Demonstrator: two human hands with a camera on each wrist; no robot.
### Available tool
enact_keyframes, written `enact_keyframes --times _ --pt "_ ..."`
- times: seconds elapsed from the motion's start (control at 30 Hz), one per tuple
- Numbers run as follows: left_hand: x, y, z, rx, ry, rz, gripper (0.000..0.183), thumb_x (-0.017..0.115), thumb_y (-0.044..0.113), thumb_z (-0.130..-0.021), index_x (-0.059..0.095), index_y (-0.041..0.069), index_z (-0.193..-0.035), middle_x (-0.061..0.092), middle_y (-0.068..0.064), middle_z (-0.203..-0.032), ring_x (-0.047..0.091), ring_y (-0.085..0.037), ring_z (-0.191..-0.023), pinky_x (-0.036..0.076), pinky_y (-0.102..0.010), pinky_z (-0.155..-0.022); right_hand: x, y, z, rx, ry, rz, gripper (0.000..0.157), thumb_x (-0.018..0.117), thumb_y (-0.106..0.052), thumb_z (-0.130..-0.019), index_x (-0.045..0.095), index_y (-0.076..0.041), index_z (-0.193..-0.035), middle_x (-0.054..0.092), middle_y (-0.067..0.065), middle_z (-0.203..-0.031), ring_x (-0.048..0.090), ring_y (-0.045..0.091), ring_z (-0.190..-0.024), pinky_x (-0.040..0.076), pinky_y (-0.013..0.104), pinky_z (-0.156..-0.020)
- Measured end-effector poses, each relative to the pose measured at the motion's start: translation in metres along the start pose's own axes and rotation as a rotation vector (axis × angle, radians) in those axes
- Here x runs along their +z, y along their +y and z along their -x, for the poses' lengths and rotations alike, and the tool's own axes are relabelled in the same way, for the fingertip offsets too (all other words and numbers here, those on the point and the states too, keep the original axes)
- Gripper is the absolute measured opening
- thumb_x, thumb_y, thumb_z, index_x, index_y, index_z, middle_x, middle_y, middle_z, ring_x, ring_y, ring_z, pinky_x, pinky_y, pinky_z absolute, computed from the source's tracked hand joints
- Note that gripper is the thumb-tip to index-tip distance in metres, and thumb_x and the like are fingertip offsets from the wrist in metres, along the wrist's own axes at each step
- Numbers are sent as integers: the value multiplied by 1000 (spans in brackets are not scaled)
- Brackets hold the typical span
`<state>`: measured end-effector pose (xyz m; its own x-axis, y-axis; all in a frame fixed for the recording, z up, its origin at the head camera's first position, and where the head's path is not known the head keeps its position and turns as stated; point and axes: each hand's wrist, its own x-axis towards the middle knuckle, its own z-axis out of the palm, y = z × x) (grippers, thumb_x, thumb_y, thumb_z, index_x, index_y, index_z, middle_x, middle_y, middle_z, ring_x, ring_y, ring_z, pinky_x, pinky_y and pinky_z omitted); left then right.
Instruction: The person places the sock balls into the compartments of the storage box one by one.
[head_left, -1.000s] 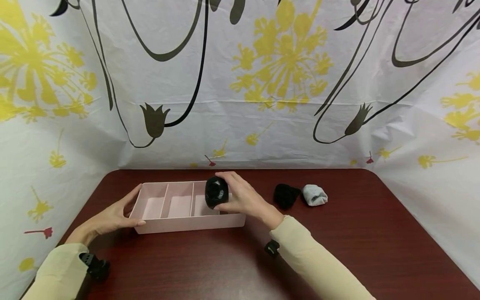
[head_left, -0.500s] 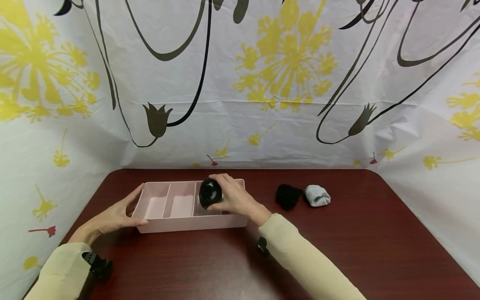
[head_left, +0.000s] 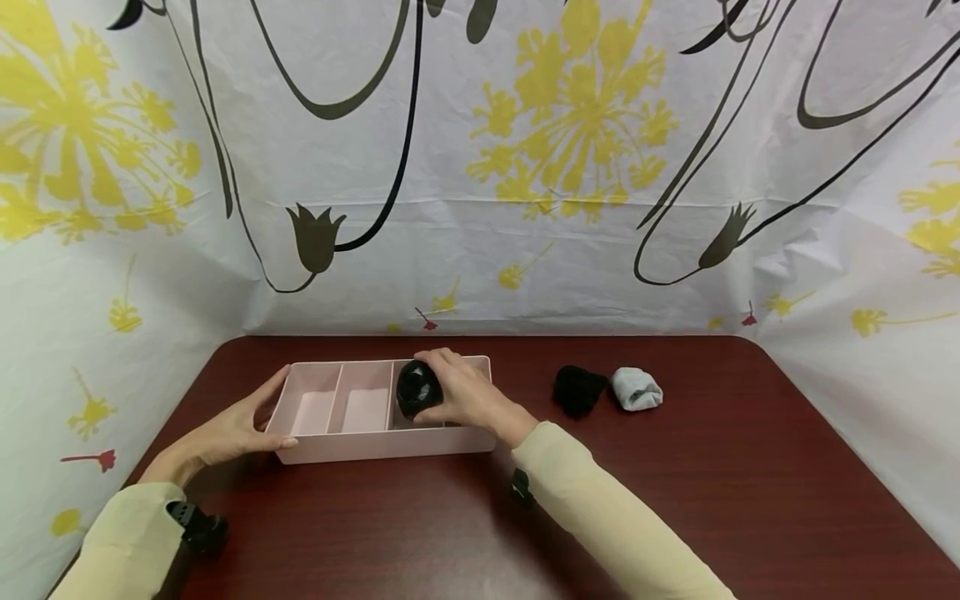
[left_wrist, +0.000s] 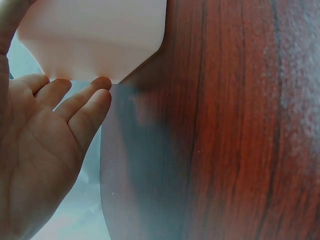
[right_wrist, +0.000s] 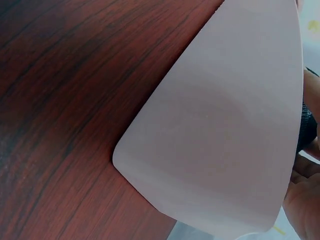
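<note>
A pale pink divided tray point(head_left: 360, 447) lies on the dark red table. At its left end my left hand point(head_left: 232, 429) holds it, thumb along the front wall and fingers at the end wall. In the left wrist view, several fingertips point(left_wrist: 102, 82) touch the tray's side. My right hand point(head_left: 468, 396) grips a glossy black rounded object point(head_left: 417, 389) over the third compartment from the left. From the right wrist, the tray wall point(right_wrist: 215, 120) covers most of that object; a dark textured part point(right_wrist: 306, 127) shows beyond the rim. The two left compartments hold nothing.
Right of the tray lie a black cloth bundle point(head_left: 579, 390) and a light grey cloth bundle point(head_left: 637, 389), side by side. A patterned white sheet point(head_left: 450, 275) hangs behind the wood-grain table point(head_left: 712, 475) and along both sides.
My right hand has moved slightly left with the glossy black object, farther over the third compartment. The left hand keeps its hold on the tray. The head view has shifted a little.
</note>
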<state>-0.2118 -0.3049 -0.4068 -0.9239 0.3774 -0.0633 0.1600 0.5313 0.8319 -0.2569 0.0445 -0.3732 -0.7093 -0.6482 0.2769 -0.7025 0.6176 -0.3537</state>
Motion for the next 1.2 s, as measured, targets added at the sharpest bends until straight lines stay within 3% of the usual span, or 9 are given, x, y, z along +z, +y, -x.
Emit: enact_keyframes --times 0.13,0.43,0.73,0.93,1.03,1.2 --pt "0 0 -1 -2 4 -9 109 75 18 -77 -5 20 -152 11 -30 -150 32 -50 -125 43 -53 -89 0 -2 -2 4 -40 32 80 84 -34 -67 47 -7 -132 54 11 -121 53 23 -111 48 38 -88" --pt "-1 -1 -2 5 4 -13 109 75 16 -78 -5 18 -152 11 -30 -150 35 -49 -123 47 -42 -84 3 -4 -9 -28 -105 130 74 84 -30 -67 50 -6 -128 55 11 -119 55 22 -108 49 36 -85" --pt "0 0 -2 2 5 -17 109 74 17 -78 -5 19 -152 10 -30 -150 33 -50 -125 44 -52 -88 5 -9 -13 -34 -149 231 67 83 -30 -68 51 -7 -123 56 10 -112 58 22 -100 51 34 -80" --pt "0 1 0 -15 3 -21 109 75 19 -78 -5 22 -152 9 -29 -151 32 -49 -126 42 -56 -90 6 -12 -16 -42 -200 291 66 83 -30 -70 52 -7 -123 56 10 -120 56 23 -108 48 34 -89" --pt "-1 1 1 -15 2 -32 109 74 19 -78 -5 23 -152 9 -28 -151 32 -46 -125 44 -50 -89 7 -13 -17 -42 -217 319 62 82 -31 -71 54 -7 -121 56 9 -119 57 23 -107 47 33 -90" --pt "-2 1 0 -6 0 -47 107 74 18 -79 -4 22 -152 10 -27 -152 33 -43 -125 45 -27 -83 8 -15 -19 -34 -240 360 58 81 -33 -71 56 -8 -117 58 9 -114 59 23 -103 47 33 -88"
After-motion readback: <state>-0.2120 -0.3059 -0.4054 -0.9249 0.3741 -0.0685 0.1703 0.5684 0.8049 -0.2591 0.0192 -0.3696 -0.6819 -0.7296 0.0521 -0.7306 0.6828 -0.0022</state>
